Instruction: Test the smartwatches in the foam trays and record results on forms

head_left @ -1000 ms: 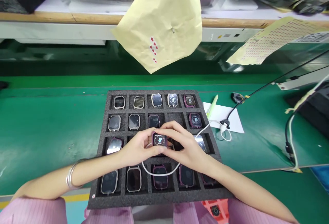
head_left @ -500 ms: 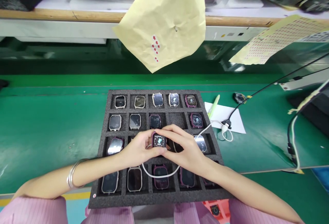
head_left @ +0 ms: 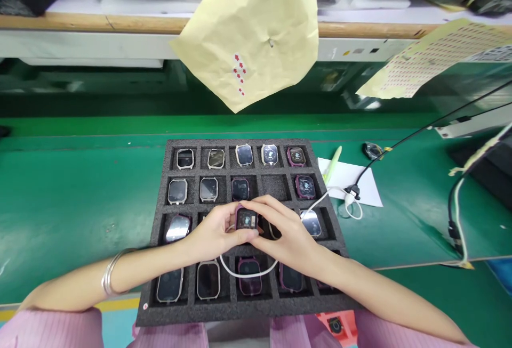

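Note:
Between both hands, over the middle of the black foam tray [head_left: 208, 313], is a purple-framed smartwatch [head_left: 246, 219] with its screen lit and facing up. My left hand [head_left: 218, 231] grips its left side, thumb along the lower edge. My right hand [head_left: 286, 228] closes on its right side, fingers at the top edge and thumb below. A white charging cable [head_left: 248, 275] loops under the hands; its watch end is hidden by my fingers. Several silver and purple smartwatches lie in the tray's compartments, such as a purple one [head_left: 305, 187] with a lit screen at the right.
Right of the tray, a green pen [head_left: 333, 166] lies on white paper [head_left: 368, 183], beside the joined USB plug [head_left: 352, 193]. A small coiled cable [head_left: 373, 150] sits behind. Yellow sticker sheets [head_left: 260, 33] hang from the shelf edge [head_left: 140, 24]. Black and white cables run at the right.
The held watch's screen shows a different picture, and the watch tilts slightly. Both hands keep their grip with little movement. The whole view has shifted slightly.

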`<state>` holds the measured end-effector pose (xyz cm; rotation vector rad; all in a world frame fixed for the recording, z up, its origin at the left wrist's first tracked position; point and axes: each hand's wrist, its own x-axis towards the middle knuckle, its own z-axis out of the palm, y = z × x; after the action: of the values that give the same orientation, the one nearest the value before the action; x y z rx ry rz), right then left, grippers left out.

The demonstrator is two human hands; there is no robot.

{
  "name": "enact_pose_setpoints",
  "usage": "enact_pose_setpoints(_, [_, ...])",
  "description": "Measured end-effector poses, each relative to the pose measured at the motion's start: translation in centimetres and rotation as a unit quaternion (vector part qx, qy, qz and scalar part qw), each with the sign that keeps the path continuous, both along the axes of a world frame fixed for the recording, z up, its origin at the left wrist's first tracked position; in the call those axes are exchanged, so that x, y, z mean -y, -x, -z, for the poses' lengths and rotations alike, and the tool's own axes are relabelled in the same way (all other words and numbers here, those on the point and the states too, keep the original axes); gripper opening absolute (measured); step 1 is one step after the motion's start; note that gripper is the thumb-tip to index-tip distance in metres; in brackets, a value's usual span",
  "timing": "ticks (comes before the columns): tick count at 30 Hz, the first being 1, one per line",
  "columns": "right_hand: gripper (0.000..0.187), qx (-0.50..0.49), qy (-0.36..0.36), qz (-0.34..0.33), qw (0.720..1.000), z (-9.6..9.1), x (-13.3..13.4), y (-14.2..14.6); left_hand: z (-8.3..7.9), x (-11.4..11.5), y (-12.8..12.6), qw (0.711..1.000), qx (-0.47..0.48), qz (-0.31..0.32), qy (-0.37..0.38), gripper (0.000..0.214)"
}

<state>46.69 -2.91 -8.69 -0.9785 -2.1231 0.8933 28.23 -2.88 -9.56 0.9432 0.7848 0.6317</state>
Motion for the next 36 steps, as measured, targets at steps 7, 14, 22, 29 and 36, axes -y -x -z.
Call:
enact_pose_setpoints(7, [0.045, 0.024, -0.009, -0.005, 1.0, 0.1, 0.1, -0.2, 0.1, 0.1, 0.0, 1.0, -0.01, 0.001, -0.001, 0.035])
enact_pose_setpoints(14, [0.036, -0.137, 0.162, -0.105, 0.972, -1.0, -1.5, -1.3, -0.8, -0.3, 0.6, 0.986, 0.109, 0.103, 0.073, 0.033])
enact_pose_setpoints(22, [0.03, -0.219, 0.258, -0.109, 0.935, -0.5, -2.0, -1.0, -1.0, 0.0, 0.9, 0.971, 0.172, 0.128, 0.105, 0.032])
enact_pose_setpoints(29, [0.046, -0.117, 0.127, -0.139, 0.975, -1.6, -1.7, -1.4, -0.3, 0.5, 0.3, 0.996, 0.086, 0.028, 0.028, 0.034])
enact_pose_setpoints(36, [0.056, 0.016, 0.02, -0.084, 0.996, -0.9, -0.5, -0.8, 0.1, 0.7, 0.0, 1.0, 0.018, 0.017, 0.007, 0.04])
